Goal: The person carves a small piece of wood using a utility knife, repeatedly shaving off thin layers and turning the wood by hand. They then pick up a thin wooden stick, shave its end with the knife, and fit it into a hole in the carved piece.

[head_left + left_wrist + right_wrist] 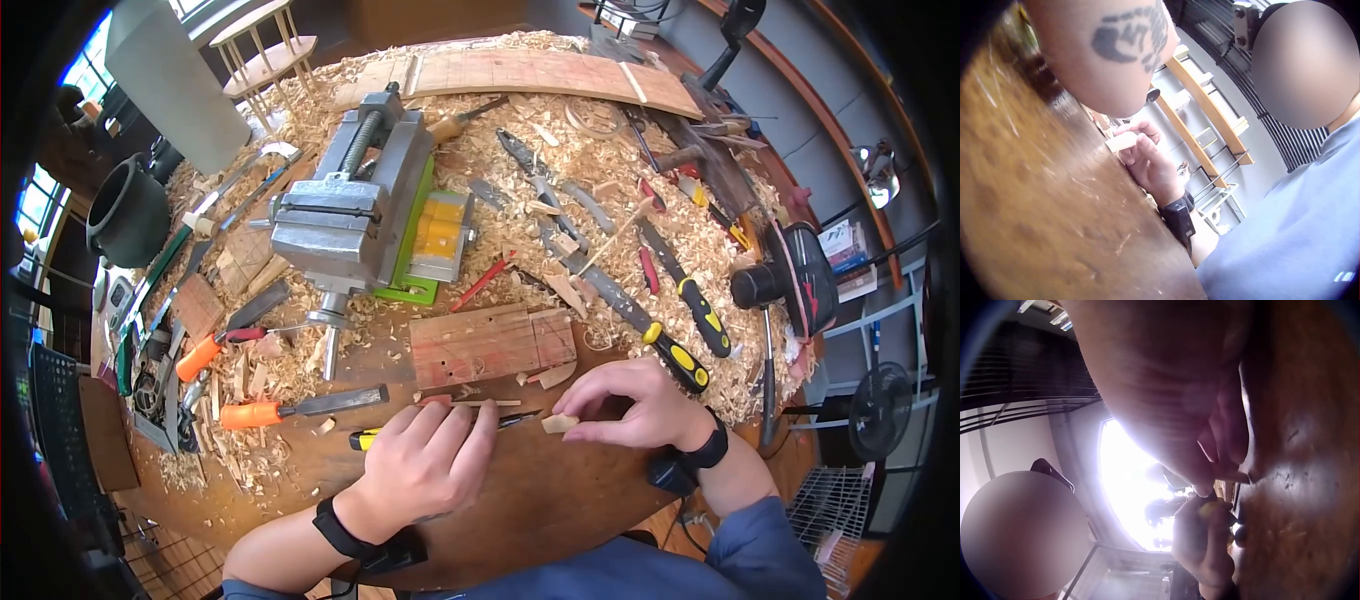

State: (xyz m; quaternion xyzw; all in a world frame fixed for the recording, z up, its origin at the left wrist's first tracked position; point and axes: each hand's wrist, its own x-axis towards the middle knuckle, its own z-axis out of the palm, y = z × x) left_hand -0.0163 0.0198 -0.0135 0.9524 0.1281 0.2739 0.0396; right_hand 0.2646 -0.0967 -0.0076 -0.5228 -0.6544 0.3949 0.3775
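Observation:
In the head view my left hand (430,455) holds a black-and-yellow utility knife (362,439), its blade pointing right past the fingers. Most of the handle is hidden under that hand. My right hand (635,405) pinches a small pale piece of wood (558,424) between thumb and fingers, close to the knife's tip. The same wood piece (1121,142) shows in the left wrist view, low over the brown tabletop (1041,181). Just beyond both hands lies a flat reddish wooden block (470,350), with thin wood strips along its near side.
A metal vise (335,230) stands on a green base behind the block. Orange-handled chisels (250,415) lie at left, yellow-and-black-handled tools (680,360) at right. Wood shavings (600,200) cover much of the bench. A long board (540,72) lies at the back.

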